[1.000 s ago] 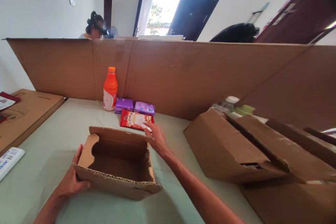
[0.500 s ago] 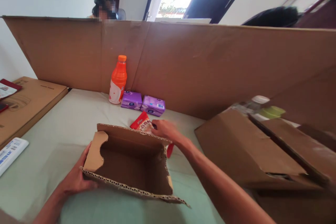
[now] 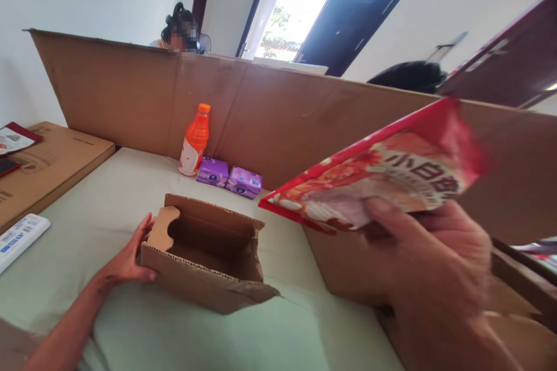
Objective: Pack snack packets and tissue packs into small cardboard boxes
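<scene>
Red snack packet [image 3: 374,179] lifted off table [image 3: 108,197], now near camera (blurred), pinched in right hand [image 3: 429,261]; left hand [image 3: 128,258] flat against open cardboard box [image 3: 204,266].

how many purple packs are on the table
2. The left purple pack lies just right of the orange bottle, the right purple pack beside it, both by the cardboard wall. The held-up red packet may hide others.

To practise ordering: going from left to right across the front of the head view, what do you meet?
White flat item → left hand → open cardboard box → red snack packet, gripped from below by the right hand.
</scene>
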A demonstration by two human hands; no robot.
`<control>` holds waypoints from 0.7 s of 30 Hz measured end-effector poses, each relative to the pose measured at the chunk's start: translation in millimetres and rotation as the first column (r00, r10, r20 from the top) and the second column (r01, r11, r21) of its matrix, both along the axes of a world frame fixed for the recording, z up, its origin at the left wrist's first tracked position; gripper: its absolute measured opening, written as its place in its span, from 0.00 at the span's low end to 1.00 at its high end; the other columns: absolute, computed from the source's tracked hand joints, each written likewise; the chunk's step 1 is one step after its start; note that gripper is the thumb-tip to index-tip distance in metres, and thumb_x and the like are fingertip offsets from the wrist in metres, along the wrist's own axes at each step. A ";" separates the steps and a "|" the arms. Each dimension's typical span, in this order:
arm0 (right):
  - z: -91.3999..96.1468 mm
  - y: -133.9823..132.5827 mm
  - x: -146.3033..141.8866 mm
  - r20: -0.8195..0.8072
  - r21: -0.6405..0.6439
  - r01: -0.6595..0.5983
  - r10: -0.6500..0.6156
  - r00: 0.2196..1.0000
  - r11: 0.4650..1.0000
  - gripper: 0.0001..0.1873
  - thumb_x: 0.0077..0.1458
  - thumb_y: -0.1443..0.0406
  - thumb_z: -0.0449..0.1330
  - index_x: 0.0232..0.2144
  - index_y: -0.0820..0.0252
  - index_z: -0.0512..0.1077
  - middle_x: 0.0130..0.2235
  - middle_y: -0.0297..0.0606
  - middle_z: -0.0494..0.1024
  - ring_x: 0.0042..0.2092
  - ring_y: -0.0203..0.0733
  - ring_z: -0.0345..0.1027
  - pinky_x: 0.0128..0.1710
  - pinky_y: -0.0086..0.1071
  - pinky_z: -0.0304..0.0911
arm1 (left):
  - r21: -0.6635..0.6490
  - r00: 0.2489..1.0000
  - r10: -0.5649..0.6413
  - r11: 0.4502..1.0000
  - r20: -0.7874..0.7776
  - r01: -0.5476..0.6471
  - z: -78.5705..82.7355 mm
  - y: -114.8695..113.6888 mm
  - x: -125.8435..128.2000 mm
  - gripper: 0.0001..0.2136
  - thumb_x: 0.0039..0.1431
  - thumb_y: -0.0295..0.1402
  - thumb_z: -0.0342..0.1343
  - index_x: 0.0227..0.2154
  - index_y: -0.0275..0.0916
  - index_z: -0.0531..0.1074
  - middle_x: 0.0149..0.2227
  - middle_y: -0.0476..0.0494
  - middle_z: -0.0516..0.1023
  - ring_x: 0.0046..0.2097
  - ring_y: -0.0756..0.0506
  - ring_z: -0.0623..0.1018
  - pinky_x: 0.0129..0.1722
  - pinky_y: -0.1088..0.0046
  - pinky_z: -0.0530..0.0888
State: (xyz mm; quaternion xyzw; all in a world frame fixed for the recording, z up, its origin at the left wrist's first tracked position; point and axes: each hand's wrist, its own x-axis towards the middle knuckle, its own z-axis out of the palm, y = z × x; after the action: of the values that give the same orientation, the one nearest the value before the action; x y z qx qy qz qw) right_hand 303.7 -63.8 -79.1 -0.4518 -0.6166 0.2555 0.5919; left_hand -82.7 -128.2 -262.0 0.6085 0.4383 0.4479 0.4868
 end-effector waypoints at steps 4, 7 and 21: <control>7.0 -22.7 -44.4 0.004 0.030 -0.009 0.009 1.000 1.000 0.09 0.56 0.57 0.67 0.38 0.47 0.73 0.35 0.34 0.80 0.33 0.45 0.75 0.32 0.38 0.72 | 0.021 0.998 -0.059 0.998 0.006 0.059 -6.5 4.4 6.9 0.68 0.39 0.56 0.72 0.71 0.46 0.27 0.73 0.29 0.42 0.71 0.25 0.52 0.68 0.41 0.54; -1.5 -23.5 -65.9 0.272 0.016 -0.227 0.214 0.938 0.974 0.09 0.56 0.58 0.63 0.37 0.54 0.73 0.28 0.33 0.79 0.27 0.41 0.72 0.26 0.33 0.68 | 0.043 0.999 -0.039 0.998 -0.004 0.039 -12.3 2.5 7.8 0.68 0.39 0.55 0.72 0.71 0.45 0.27 0.72 0.28 0.44 0.70 0.26 0.54 0.68 0.43 0.54; 16.4 5.2 -142.5 0.782 -0.587 -0.101 0.530 -0.328 0.803 0.14 0.52 0.74 0.56 0.37 0.64 0.79 0.41 0.50 0.83 0.42 0.50 0.77 0.33 0.33 0.58 | 0.075 0.999 -0.026 0.997 -0.039 0.029 -14.2 0.2 5.4 0.65 0.39 0.52 0.73 0.72 0.42 0.35 0.71 0.29 0.48 0.70 0.26 0.54 0.68 0.43 0.53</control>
State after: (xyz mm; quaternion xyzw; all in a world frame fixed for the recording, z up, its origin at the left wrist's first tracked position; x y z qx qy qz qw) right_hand 161.2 -58.6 -62.7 -0.3598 -0.8905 0.0507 -0.2738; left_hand -77.3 -128.0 -276.2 0.6411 0.4216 0.4457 0.4610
